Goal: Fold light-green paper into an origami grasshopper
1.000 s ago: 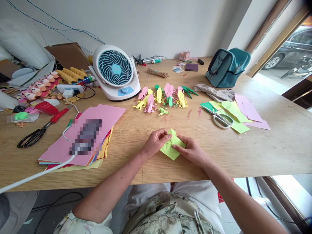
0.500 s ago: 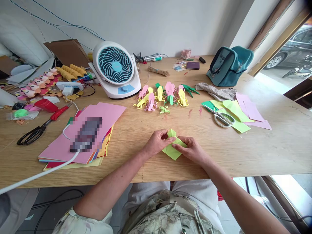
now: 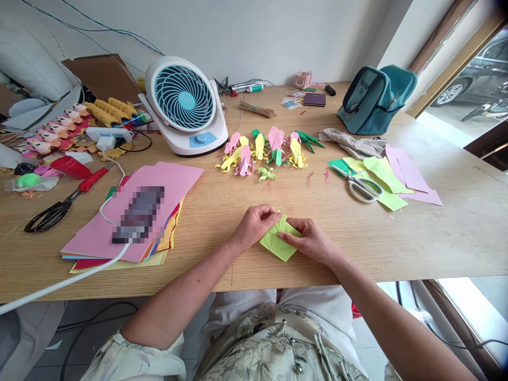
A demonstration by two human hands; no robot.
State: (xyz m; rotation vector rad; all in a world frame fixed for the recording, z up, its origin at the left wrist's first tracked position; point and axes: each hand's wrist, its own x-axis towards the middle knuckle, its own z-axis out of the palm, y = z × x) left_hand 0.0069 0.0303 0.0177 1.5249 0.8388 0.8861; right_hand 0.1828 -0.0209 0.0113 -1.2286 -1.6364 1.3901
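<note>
Both hands grip a folded sheet of light green paper [image 3: 282, 250] just above the front of the table, with crease lines fanning across it. My left hand [image 3: 257, 224] pinches its upper left part between thumb and fingers. On the other side, my right hand [image 3: 313, 239] holds the right edge, thumb lying on top of the sheet. Beyond them stand several folded paper figures in pink [image 3: 245, 160], yellow [image 3: 296, 154] and green [image 3: 277, 156]. A small light green folded figure [image 3: 266, 173] lies nearest to the hands.
Left of my arms, a phone [image 3: 138, 214] rests on a stack of coloured paper [image 3: 174, 177], beside black-handled scissors [image 3: 50, 216]. White-handled scissors [image 3: 363, 188] and cut paper pieces [image 3: 408, 172] lie at right. A fan [image 3: 184, 100] and a teal bag [image 3: 375, 100] stand behind.
My left hand has shifted slightly up on the paper, and its top flap now lies more hidden under the fingers. More of the creased left face shows. The camera view has tilted slightly.
</note>
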